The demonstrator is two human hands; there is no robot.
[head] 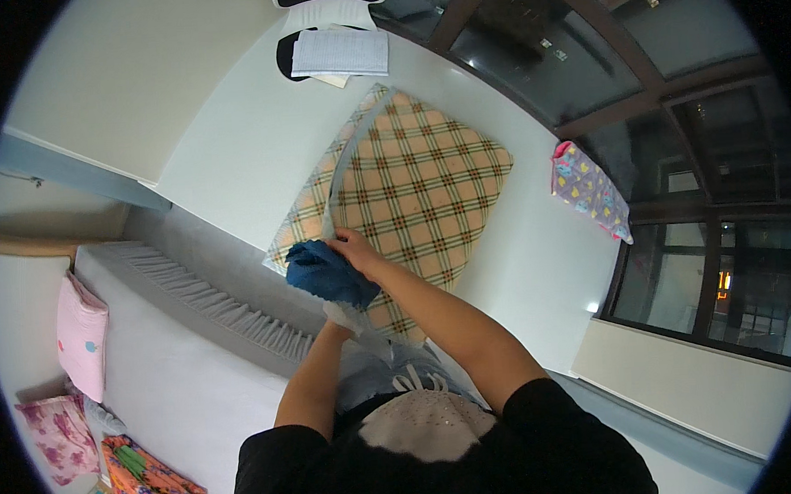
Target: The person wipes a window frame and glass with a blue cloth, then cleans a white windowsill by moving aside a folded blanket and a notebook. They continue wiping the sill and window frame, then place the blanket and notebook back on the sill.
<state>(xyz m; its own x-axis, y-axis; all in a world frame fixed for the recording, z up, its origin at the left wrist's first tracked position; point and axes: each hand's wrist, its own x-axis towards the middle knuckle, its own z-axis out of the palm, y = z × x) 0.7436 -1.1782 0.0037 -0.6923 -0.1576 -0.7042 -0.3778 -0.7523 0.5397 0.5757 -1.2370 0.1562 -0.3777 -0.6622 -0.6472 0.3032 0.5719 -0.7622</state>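
A plaid fabric pad (425, 178), tan with dark and red lines, lies on the white table (223, 162). A grey strip (350, 149) runs along its left side, and translucent edging shows beyond that. My right hand (359, 250) pinches the near end of this strip, right beside a bunched dark blue cloth (330, 274). The blue cloth covers the fingers of my left hand (340, 322), so their grip is hidden. Whitish translucent material (345, 315) wraps around that wrist and trails toward my lap.
Papers (340, 52) rest at the table's far end, by a white and black chair (329, 12). A folded purple patterned cloth (590, 193) lies near the windows. At left stands a grey bed (194, 365) with a pink cushion (83, 337) and an orange floral bag (153, 484).
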